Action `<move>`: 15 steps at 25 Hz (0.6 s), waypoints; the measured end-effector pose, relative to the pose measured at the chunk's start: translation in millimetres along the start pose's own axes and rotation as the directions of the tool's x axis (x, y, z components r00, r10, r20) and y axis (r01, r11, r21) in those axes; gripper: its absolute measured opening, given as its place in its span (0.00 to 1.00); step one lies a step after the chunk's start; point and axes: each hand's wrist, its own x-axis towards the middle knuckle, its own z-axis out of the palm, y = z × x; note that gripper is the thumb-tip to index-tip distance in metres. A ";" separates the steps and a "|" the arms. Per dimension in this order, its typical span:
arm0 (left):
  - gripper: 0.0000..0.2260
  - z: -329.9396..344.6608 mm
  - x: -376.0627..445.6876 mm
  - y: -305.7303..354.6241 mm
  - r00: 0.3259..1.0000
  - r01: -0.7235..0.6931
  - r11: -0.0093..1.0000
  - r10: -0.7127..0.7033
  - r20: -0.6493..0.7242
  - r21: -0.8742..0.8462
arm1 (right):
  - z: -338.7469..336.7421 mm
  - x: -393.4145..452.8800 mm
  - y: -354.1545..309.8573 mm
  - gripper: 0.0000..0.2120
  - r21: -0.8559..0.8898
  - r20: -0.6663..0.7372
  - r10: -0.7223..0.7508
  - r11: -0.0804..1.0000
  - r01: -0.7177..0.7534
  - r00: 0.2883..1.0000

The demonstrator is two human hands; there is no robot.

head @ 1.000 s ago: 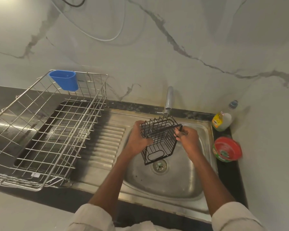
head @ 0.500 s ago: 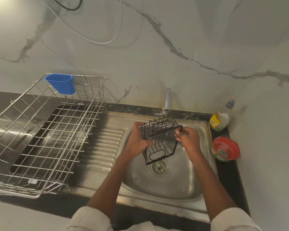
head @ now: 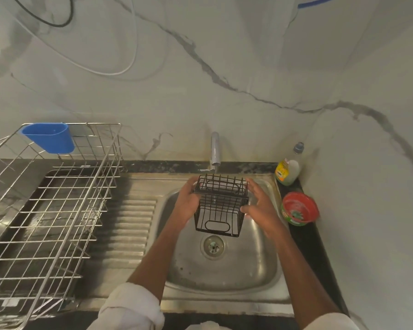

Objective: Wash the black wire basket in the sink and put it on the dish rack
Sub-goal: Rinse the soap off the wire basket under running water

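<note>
The black wire basket (head: 221, 206) is held over the sink (head: 224, 270), directly under the tap (head: 215, 151) and above the drain (head: 213, 244). I judge this is so that water can pass through the wires and go down at once; whether water runs I cannot tell. The left hand (head: 188, 206) grips the basket's left side, fingers curled around the wires. The right hand (head: 260, 208) is against the right side with fingers stretched and a little spread – it seems to steady or turn the basket, not to carry it. The basket is tipped, its open top facing the wall.

The dish rack (head: 50, 210) stands to the left, on the draining board, with a blue cup (head: 49, 138) hung on its far rim. The rinsing step looks in progress – the rack holds no basket yet. A soap bottle (head: 287, 167) and a red tub (head: 299, 208) wait near the right hand.
</note>
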 end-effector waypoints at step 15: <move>0.16 42.2 63.6 39.0 0.938 -0.051 0.998 0.035 0.346 0.039 | -18.4 -34.4 -8.5 0.38 -0.095 -0.165 0.101 0.989 -0.117 0.981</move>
